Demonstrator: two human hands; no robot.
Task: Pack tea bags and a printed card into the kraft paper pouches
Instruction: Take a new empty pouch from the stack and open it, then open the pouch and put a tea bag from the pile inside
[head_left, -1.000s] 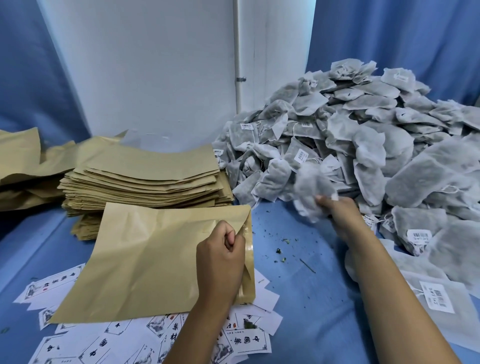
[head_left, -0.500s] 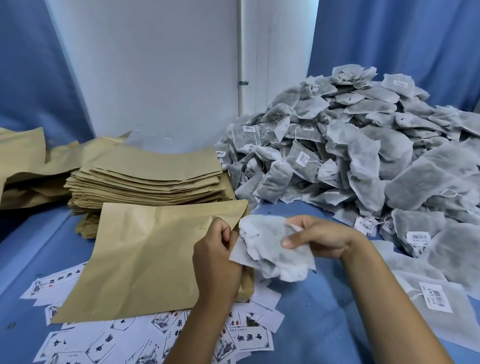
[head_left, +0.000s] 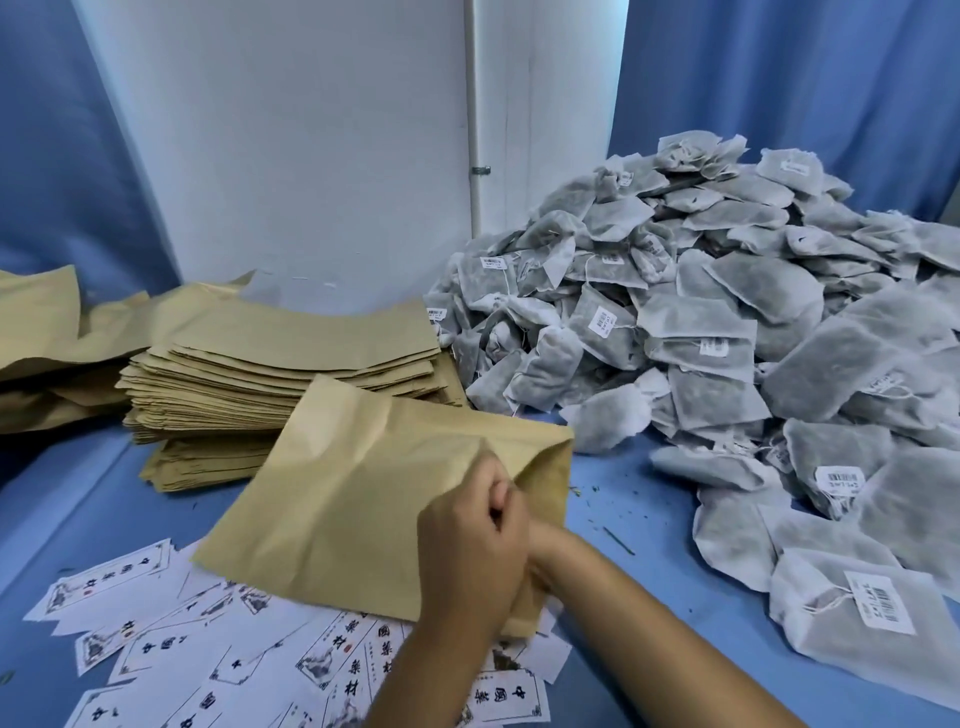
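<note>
A kraft paper pouch (head_left: 337, 493) lies tilted over the printed cards (head_left: 171, 649) at the front of the blue table. My left hand (head_left: 467, 545) grips the upper edge of the pouch's mouth and holds it open. My right hand (head_left: 548, 543) reaches into that mouth; only the wrist shows, and the fingers and whatever they hold are hidden inside the pouch. A large heap of grey tea bags (head_left: 727, 322) with white barcode tags fills the right side.
A stack of flat kraft pouches (head_left: 260, 374) stands behind the open pouch, with more crumpled kraft paper (head_left: 41, 332) at the far left. Loose tea crumbs dot the blue table (head_left: 623, 519). A white wall and blue curtains close off the back.
My right hand took a tea bag from the heap, carried it left to the pouch mouth and has now gone inside with it. My left hand kept its grip while the pouch tilted.
</note>
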